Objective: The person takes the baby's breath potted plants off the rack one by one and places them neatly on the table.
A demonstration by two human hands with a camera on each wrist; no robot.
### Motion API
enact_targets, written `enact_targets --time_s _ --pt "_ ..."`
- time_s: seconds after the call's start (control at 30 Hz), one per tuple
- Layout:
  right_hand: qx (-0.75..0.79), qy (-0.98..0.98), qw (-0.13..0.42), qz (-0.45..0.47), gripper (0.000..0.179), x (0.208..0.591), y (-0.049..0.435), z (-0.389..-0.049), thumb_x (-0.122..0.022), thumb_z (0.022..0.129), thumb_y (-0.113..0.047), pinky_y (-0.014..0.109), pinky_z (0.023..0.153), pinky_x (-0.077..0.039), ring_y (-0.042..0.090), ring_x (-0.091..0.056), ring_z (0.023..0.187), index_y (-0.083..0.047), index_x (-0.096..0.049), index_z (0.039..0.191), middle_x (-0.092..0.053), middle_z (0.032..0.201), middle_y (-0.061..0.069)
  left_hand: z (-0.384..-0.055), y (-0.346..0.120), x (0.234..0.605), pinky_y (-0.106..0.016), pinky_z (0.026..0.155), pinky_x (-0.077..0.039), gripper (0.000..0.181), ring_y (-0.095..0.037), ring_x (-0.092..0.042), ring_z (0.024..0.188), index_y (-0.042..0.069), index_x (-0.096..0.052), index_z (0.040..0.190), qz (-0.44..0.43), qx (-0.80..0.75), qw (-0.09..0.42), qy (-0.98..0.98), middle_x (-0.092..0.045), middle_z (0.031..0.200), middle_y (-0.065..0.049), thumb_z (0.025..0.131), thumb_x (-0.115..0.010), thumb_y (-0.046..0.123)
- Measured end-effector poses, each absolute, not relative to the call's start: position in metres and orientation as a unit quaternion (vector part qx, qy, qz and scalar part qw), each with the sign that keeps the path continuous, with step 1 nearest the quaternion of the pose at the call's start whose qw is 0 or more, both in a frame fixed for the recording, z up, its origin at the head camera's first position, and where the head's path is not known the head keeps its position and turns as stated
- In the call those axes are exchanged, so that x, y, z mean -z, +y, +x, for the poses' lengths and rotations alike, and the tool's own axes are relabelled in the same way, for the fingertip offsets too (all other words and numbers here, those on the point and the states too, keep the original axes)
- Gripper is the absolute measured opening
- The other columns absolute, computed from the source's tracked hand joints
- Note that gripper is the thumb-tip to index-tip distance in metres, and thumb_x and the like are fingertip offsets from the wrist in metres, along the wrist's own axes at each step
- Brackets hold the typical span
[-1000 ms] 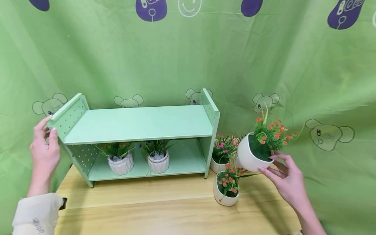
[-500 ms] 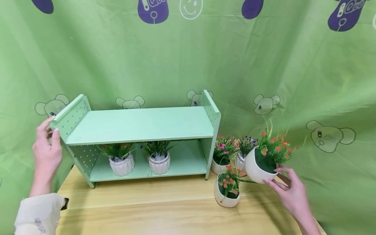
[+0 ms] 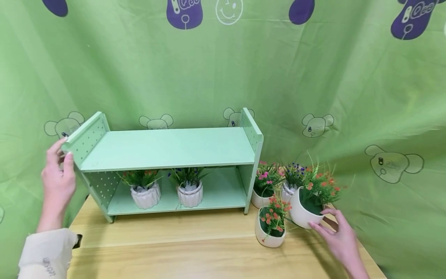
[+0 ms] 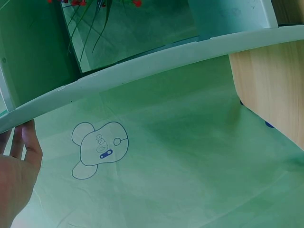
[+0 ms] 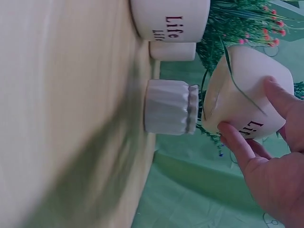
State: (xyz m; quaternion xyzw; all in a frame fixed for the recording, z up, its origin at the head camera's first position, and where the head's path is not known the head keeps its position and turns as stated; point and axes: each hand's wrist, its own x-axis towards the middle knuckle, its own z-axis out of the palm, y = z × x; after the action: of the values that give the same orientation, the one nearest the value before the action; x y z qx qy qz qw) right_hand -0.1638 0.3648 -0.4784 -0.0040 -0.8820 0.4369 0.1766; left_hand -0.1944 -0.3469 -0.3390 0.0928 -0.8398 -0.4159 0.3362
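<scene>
My right hand holds a white flowerpot with orange-red flowers by its rim. In the right wrist view this pot, lettered "Life", is tilted and off the table. Behind it stands a fluted white pot with purple flowers. Two more white pots stand to its left, one with orange-red flowers and one with pink flowers. My left hand grips the front upper edge of the left side panel of a mint-green shelf. In the left wrist view its fingers touch the panel's edge.
On the shelf's lower board stand two fluted white pots, one with orange-red flowers and one with purple flowers. A light wooden table carries everything. Behind it hangs a green curtain with cartoon prints.
My right hand has lowered the held flowerpot toward the table, bringing the purple-flowered pot behind it into sight. My left hand keeps its place on the shelf. The head view has shifted slightly.
</scene>
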Motion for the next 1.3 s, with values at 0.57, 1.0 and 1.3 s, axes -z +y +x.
enact_targets --time_s 0.57,1.0,1.3 --pt "-0.429 -0.891 0.148 -0.002 0.052 0.501 0.365 -0.171 -0.079 0.079 -0.024 0.013 0.071 -0.056 0.049 -0.054 0.111 -0.006 -0.049 0.117 -0.035 0.144 0.031 -0.195 -0.346 0.339 -0.036 0.101 -0.05 0.045 -0.03 -0.047 0.126 0.046 -0.023 0.145 0.094 0.412 0.334 -0.843 -0.043 0.147 -0.01 0.103 -0.031 0.031" --pt "-0.397 -0.911 0.11 -0.021 0.058 0.508 0.366 -0.167 -0.078 0.078 -0.038 0.051 0.088 -0.052 0.049 -0.053 0.114 -0.008 -0.05 0.118 -0.035 0.143 0.033 -0.196 -0.345 0.341 -0.043 0.102 -0.049 0.045 -0.035 -0.047 0.127 0.043 -0.024 0.146 0.096 0.417 0.332 -0.84 -0.044 0.146 -0.008 0.103 -0.032 0.031" --pt "-0.395 -0.914 0.09 -0.018 0.06 0.512 0.365 -0.17 -0.079 0.076 -0.04 0.052 0.09 -0.05 0.048 -0.052 0.116 -0.008 -0.05 0.118 -0.032 0.145 0.034 -0.197 -0.347 0.341 -0.042 0.102 -0.049 0.045 -0.032 -0.047 0.127 0.044 -0.024 0.146 0.101 0.413 0.34 -0.839 -0.044 0.146 -0.006 0.103 -0.032 0.031"
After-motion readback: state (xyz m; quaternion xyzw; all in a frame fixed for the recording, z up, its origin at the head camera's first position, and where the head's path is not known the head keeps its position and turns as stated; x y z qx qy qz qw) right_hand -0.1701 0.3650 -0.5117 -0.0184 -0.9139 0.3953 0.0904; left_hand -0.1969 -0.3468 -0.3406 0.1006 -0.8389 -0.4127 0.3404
